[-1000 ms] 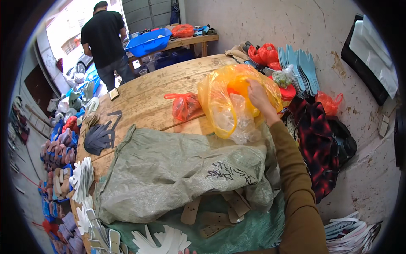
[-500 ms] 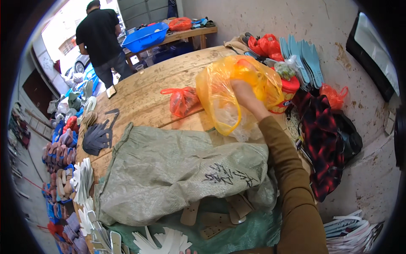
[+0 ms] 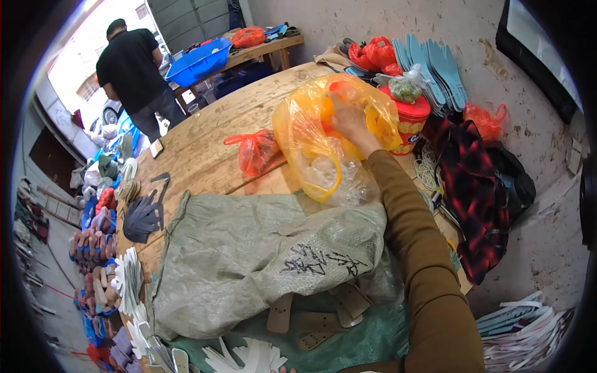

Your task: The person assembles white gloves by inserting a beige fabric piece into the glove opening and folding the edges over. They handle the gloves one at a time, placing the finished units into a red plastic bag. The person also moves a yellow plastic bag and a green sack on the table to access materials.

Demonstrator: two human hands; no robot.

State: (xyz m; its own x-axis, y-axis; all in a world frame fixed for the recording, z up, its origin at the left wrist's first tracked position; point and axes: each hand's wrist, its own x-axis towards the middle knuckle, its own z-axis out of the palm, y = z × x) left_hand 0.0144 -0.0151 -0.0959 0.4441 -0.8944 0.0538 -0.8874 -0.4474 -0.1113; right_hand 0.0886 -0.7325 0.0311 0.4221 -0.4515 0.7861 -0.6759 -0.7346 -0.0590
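My right hand (image 3: pixel 351 118) reaches into the mouth of a thin yellow plastic bag (image 3: pixel 292 130) on the wooden table. Orange-yellow contents show through the film, and my fingers are hidden among them. A clear crumpled plastic bag (image 3: pixel 345 180) sits at the yellow bag's near side. To its left is a small knotted red plastic bag (image 3: pixel 257 153). Of my left hand (image 3: pixel 283 370), only fingertips show at the bottom edge, beside white strips (image 3: pixel 252 356); their grip cannot be made out. A grey-green woven sack (image 3: pixel 249 248) lies in front, partly over brown perforated pieces (image 3: pixel 320 329).
A red tub (image 3: pixel 410 124) stands right of the yellow bag, near light-blue insole-shaped pieces (image 3: pixel 429 68). A plaid garment (image 3: pixel 469 199) hangs at the right edge. Dark strips (image 3: pixel 143 214) lie on the left. A person (image 3: pixel 130 74) stands beyond the table, near a blue basin (image 3: pixel 199 61).
My right hand has shifted slightly within the yellow bag, and the bag's top has bunched differently. The whole view has turned a little, uncovering more of the red tub.
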